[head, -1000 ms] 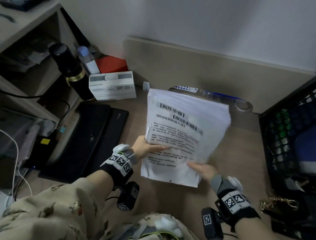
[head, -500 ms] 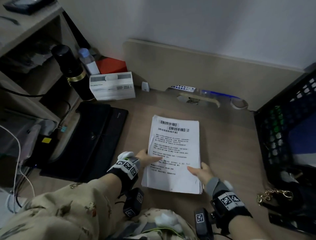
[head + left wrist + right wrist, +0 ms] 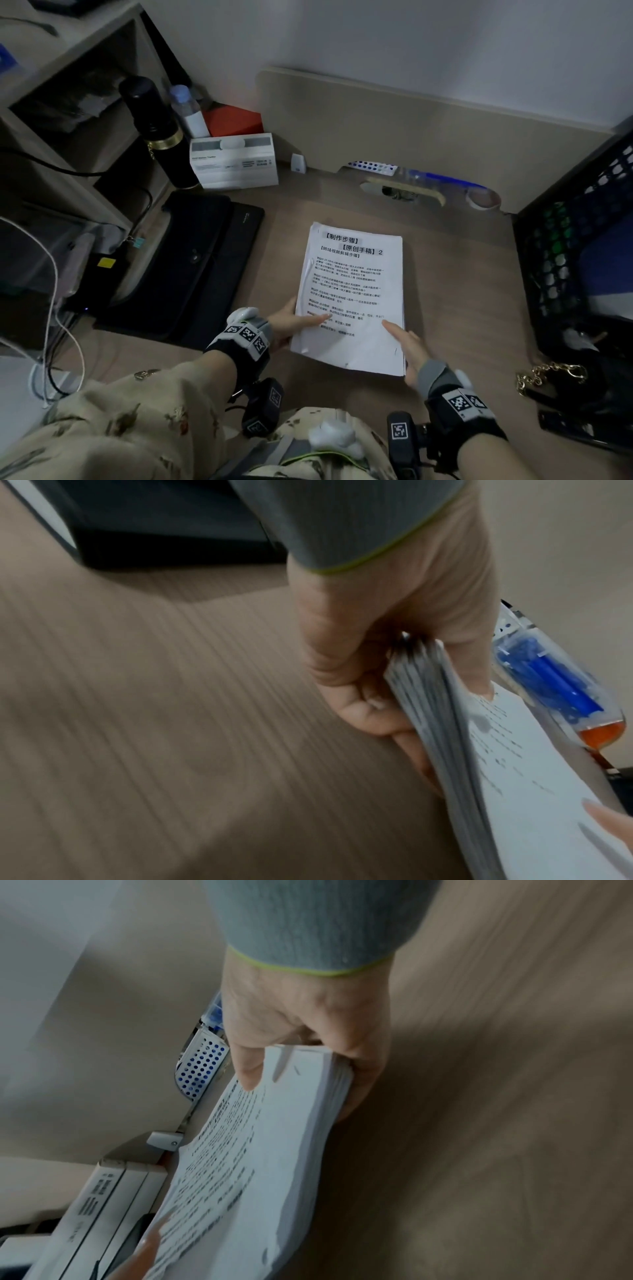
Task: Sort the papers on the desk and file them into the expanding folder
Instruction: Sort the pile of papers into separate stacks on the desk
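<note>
A thick stack of printed white papers [image 3: 352, 298] lies lengthwise on the wooden desk [image 3: 462, 274]. Both hands hold its near end. My left hand [image 3: 301, 322] grips the near left edge, thumb on the top sheet. In the left wrist view, the left hand's fingers [image 3: 369, 712] curl under the stack [image 3: 496, 750]. My right hand [image 3: 402, 342] grips the near right corner; the right wrist view shows its thumb on top of the stack [image 3: 260, 1150] and fingers beneath. The black expanding folder [image 3: 191, 260] lies closed to the left of the papers.
A black flask [image 3: 154, 130] and a white box [image 3: 236, 161] stand at the back left by a shelf unit. A pen packet [image 3: 438, 178] and a tape roll [image 3: 483, 198] lie along the back board. A black crate [image 3: 575, 257] walls the right side, with a gold-chained bag [image 3: 548, 373] in front.
The stack was raised and tilted up a second ago. Both hands have brought it down flat onto the desk and still grip it.
</note>
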### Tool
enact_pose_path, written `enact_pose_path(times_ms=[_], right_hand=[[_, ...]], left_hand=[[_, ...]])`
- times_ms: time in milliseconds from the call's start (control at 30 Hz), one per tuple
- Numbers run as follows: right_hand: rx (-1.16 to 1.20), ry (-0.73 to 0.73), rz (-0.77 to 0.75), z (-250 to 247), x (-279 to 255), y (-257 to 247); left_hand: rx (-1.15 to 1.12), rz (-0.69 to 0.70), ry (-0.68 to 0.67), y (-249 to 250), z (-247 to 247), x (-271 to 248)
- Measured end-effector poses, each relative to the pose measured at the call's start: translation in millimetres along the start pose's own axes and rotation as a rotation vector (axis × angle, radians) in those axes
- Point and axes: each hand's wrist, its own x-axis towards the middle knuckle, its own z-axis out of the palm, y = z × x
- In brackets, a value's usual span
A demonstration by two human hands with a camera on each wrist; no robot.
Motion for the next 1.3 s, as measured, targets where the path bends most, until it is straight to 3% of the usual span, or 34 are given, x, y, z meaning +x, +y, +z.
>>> enact_pose_path(times_ms=[67,267,433,633,833,1067,1300], right_hand=[[0.021,-0.013,0.029,-5,21,13],[-0.004,-0.032,0.052,21,-12,-3],[-0.148,0.039,0.006,20,-14,1],[-0.156,0.019,0.008,14,-19,-2],[-0.149,-0.008,-0.014,10,-22,-2],[-0.136,-0.018,-0.029,6,-23,0],[-0.136,0.009,-0.029,3,-15,0]], left_hand=[[-0.028,0.050,0.065,-2,3,3],[0.040,0.060,0.270,-2,10,7],[0.043,0.004,0.164,-6,-1,5],[0.040,0.052,0.095,-9,-1,1],[0.045,0.008,-0.123,-2,-9,-10],[0.087,-0.052,-0.122,8,-9,-18],[0.097,-0.118,0.116,9,-3,-17]])
